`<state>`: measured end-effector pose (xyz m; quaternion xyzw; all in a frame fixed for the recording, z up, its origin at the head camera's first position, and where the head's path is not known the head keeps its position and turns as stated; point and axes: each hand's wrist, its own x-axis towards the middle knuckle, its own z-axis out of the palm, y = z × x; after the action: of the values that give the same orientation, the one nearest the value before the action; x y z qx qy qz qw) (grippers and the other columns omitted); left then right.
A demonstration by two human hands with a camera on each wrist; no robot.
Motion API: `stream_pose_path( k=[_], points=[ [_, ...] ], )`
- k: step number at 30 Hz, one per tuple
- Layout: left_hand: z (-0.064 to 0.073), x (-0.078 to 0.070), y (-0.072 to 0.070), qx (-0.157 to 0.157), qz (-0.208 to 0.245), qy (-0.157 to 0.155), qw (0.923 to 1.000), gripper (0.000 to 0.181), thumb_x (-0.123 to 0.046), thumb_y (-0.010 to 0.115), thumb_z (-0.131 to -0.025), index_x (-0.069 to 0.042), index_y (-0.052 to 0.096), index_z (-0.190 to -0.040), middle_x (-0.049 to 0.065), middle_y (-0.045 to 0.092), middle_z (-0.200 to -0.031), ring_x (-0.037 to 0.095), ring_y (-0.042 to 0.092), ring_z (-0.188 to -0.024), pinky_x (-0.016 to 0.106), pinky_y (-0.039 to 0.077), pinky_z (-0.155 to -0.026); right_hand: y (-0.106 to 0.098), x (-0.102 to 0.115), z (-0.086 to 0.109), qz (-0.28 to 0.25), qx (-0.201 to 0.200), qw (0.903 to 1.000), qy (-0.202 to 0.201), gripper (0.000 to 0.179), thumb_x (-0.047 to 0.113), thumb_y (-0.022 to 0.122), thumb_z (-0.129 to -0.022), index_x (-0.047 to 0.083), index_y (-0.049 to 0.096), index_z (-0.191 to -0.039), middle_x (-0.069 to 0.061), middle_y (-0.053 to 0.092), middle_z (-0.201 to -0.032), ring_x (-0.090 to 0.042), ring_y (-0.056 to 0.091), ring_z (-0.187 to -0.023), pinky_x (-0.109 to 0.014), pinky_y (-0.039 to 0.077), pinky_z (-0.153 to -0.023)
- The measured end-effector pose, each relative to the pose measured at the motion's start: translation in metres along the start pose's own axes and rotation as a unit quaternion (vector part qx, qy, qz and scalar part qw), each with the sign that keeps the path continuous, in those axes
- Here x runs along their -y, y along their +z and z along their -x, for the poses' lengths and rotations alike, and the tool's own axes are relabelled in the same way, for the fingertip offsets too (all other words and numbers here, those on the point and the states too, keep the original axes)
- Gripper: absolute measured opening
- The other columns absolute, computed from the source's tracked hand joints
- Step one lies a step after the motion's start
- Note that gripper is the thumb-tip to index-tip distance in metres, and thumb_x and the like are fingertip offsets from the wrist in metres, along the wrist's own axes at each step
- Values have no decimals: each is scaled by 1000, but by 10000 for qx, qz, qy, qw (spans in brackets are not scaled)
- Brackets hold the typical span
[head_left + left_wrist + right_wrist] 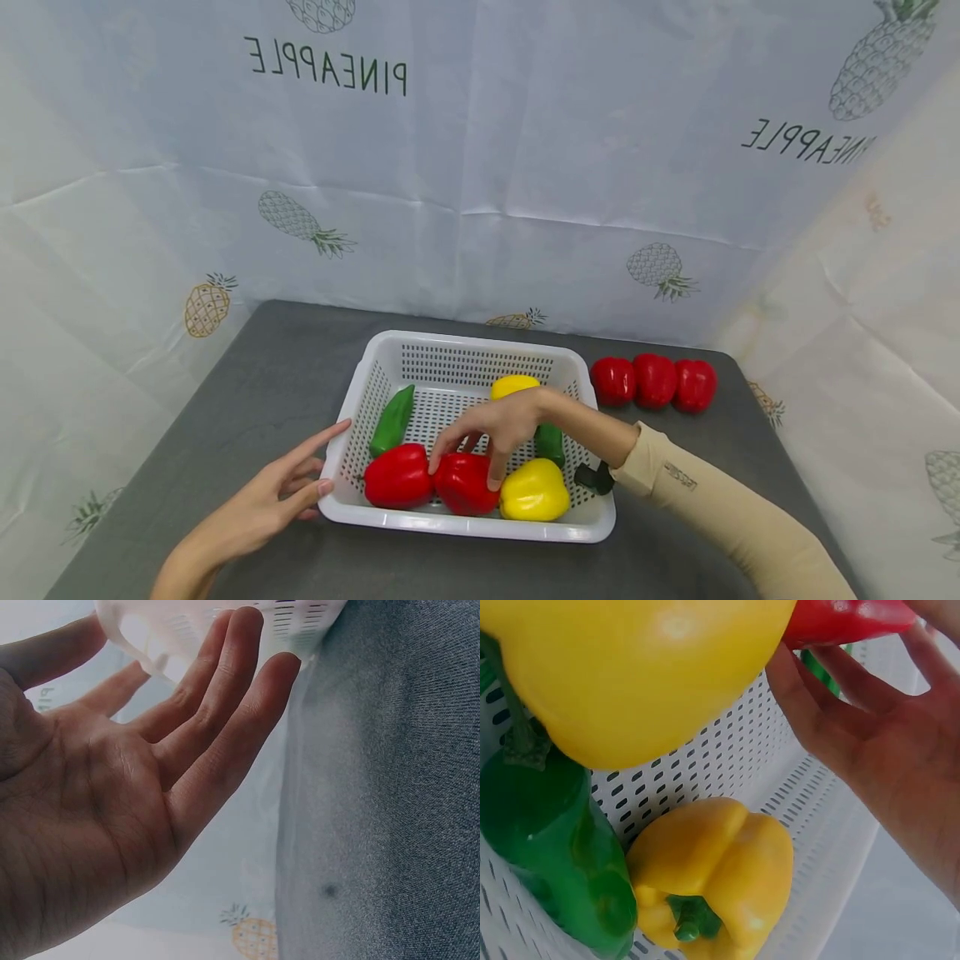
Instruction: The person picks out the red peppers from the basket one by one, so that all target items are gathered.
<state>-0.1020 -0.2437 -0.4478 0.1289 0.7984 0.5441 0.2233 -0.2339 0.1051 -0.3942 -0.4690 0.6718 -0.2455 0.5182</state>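
A white perforated plastic basket (457, 523) holds several peppers. My right hand (510, 421) reaches down into it and grips a red bell pepper (465, 487) at the front middle, thumb on one side and fingers on the other. A second red bell pepper (397, 477) lies just left of it, and a yellow bell pepper (536, 493) just right. Farther back are another yellow bell pepper (513, 385) and two long green peppers (393, 423), partly hidden by my right arm on that side. My left hand (258, 504) touches the basket's left rim, its fingers extended.
Three red bell peppers (654, 381) stand in a row on the grey table (300, 358), right of the basket. A black wrist strap piece (594, 478) overlaps the basket's right wall. White cloth (465, 167) with pineapple prints hangs behind and at both sides.
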Motion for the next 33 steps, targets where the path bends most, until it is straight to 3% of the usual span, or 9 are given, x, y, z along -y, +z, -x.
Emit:
stream_pose_path(
  k=[13, 26, 33],
  points=[
    [0, 0, 1, -1, -46, 22, 10000, 80, -20, 62, -109, -14, 17, -174, 25, 65, -138, 35, 69, -119, 42, 64, -83, 6, 5, 5, 160, -275, 9994, 163, 68, 1, 82, -90, 15, 56, -152, -11, 57, -154, -2, 55, -129, -26, 58, -105],
    [1, 0, 1, -17, -82, 65, 9999, 79, -20, 63, -109, -15, 18, -174, 26, 65, -139, 34, 69, -119, 39, 63, -82, -1, 11, 29, -195, -863, 9960, -104, 72, 7, 85, -87, 15, 54, -152, -8, 60, -151, -11, 60, -133, -36, 60, -107],
    [0, -1, 0, 14, -60, 30, 10000, 80, -20, 62, -109, -13, 17, -174, 24, 67, -136, 35, 68, -119, 40, 63, -82, -4, 16, 47, -357, -1166, 9915, -459, 76, 8, 85, -87, 8, 49, -153, -14, 57, -153, -19, 64, -132, -45, 60, -107]
  ],
)
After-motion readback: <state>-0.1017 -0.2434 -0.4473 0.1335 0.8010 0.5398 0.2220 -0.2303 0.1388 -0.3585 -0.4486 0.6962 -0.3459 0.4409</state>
